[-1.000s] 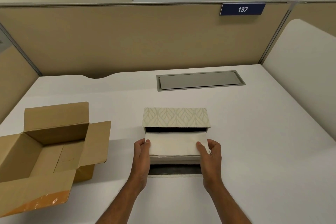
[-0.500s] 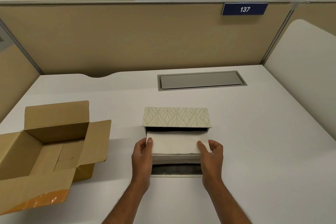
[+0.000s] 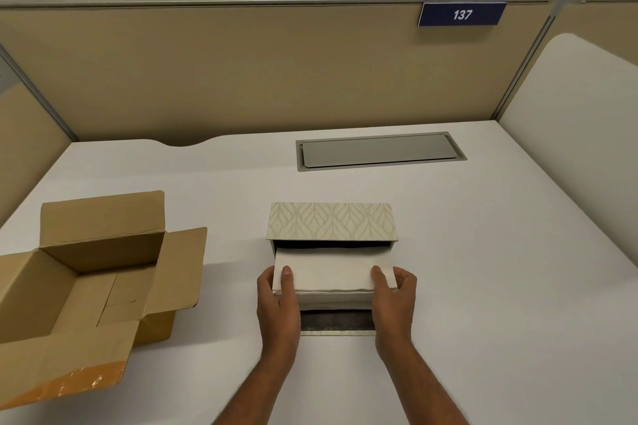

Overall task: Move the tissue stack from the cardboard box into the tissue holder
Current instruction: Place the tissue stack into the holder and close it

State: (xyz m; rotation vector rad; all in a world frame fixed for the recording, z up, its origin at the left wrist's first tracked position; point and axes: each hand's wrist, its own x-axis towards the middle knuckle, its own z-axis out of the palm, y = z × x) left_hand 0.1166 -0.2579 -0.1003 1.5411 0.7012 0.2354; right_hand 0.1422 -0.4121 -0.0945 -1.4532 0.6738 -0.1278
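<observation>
A white tissue stack (image 3: 331, 269) sits half inside a leaf-patterned tissue holder (image 3: 331, 221) at the worktop's (image 3: 483, 286) centre. The left hand (image 3: 278, 300) and right hand (image 3: 393, 297) have their fingers closed on its two short ends. It looks light, soft and floppy; end grips suit it. An empty cardboard box (image 3: 86, 286) lies at nine o'clock.

Plain white worktop (image 3: 483, 252) inside a cubicle, tan partition panels (image 3: 241, 79) along the back and left. A grey metal cable hatch (image 3: 379, 151) is set flush into the surface near the back. Blue number plate (image 3: 461, 14) reading 137 sits at the partition's top edge.
</observation>
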